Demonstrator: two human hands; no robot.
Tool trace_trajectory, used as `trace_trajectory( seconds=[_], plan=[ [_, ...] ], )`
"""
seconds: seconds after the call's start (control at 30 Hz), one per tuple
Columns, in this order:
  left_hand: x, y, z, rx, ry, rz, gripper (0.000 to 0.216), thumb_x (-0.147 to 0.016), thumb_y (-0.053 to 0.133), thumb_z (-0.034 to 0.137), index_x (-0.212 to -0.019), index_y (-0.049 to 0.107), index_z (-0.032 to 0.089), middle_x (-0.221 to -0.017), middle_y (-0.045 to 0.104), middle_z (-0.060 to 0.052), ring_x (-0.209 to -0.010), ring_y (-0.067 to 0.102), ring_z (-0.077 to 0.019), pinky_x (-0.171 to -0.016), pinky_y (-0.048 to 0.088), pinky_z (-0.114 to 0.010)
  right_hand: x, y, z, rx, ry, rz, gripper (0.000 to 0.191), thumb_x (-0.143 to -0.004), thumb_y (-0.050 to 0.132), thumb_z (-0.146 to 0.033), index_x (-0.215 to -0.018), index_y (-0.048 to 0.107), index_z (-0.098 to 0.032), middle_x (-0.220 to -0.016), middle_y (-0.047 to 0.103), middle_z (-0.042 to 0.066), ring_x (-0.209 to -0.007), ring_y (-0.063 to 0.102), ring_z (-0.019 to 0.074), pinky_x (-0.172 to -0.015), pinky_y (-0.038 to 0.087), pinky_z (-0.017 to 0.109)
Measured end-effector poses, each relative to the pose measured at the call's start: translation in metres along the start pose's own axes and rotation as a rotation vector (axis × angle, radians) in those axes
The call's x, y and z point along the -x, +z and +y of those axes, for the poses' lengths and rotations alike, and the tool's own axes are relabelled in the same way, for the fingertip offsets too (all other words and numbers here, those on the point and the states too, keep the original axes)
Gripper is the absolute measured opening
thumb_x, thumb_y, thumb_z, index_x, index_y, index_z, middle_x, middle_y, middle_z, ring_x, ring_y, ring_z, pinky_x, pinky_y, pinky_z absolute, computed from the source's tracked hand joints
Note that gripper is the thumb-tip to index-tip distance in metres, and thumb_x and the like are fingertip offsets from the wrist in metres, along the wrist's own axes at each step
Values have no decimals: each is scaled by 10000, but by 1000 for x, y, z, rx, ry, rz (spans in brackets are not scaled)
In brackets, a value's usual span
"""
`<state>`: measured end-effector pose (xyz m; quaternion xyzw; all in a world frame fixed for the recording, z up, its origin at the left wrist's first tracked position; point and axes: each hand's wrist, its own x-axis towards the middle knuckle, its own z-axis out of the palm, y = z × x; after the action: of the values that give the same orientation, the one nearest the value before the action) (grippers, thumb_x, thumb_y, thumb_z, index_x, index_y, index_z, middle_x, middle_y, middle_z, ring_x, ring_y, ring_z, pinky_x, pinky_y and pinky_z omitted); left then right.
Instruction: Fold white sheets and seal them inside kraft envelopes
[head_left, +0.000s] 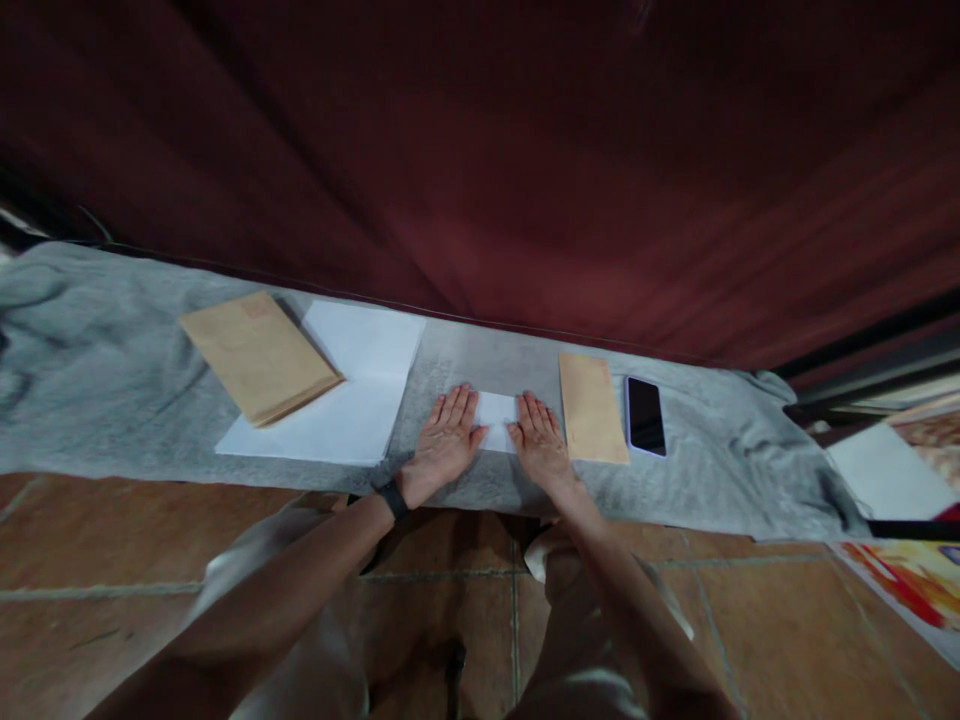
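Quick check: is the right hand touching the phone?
Apart: the head view shows a plain gap between the right hand and the phone, with the single brown envelope lying between them.

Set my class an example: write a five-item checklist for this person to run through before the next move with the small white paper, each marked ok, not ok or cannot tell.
1. Left hand spread flat at the left edge of the small white paper: ok.
2. Right hand at its right edge: ok.
3. Phone apart from the small paper, beyond the single brown envelope: ok.
4. Large white paper fully uncovered: not ok; the brown envelopes lie partly over it.
5. Creases in the small paper sharp: cannot tell; too little detail shows.
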<state>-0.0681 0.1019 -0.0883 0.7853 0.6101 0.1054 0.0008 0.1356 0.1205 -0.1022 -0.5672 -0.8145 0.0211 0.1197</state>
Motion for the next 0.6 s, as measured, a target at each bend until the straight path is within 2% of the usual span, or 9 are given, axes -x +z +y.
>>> trace_trajectory(
  seconds=[0.23,0.4,0.6],
  plan=[
    [0,0,-6,-25,-10,-9,655,-1041,299,444,-1564,335,51,-1631,333,-181,-1543,258,-275,-1257,217,-484,2,-2,6,-11,34,7,598,-1068,303,-397,-1575,338,-80,-1638,326,153,-1500,348,283,-1220,285,468],
    [0,-4,-3,-51,-8,-10,664,-1045,286,442,-1554,341,19,-1629,322,-200,-1544,253,-286,-1258,207,-484,1,-3,4,-9,44,11,584,-1065,303,-382,-1570,355,-93,-1631,345,145,-1487,372,286,-1216,288,476],
    [0,-4,-2,-76,8,4,651,-1042,286,434,-1557,349,41,-1622,340,-194,-1535,280,-284,-1250,220,-483,-1,-2,7,-18,49,25,584,-1056,339,-399,-1555,388,-99,-1614,373,156,-1456,423,295,-1204,309,478]
  ],
)
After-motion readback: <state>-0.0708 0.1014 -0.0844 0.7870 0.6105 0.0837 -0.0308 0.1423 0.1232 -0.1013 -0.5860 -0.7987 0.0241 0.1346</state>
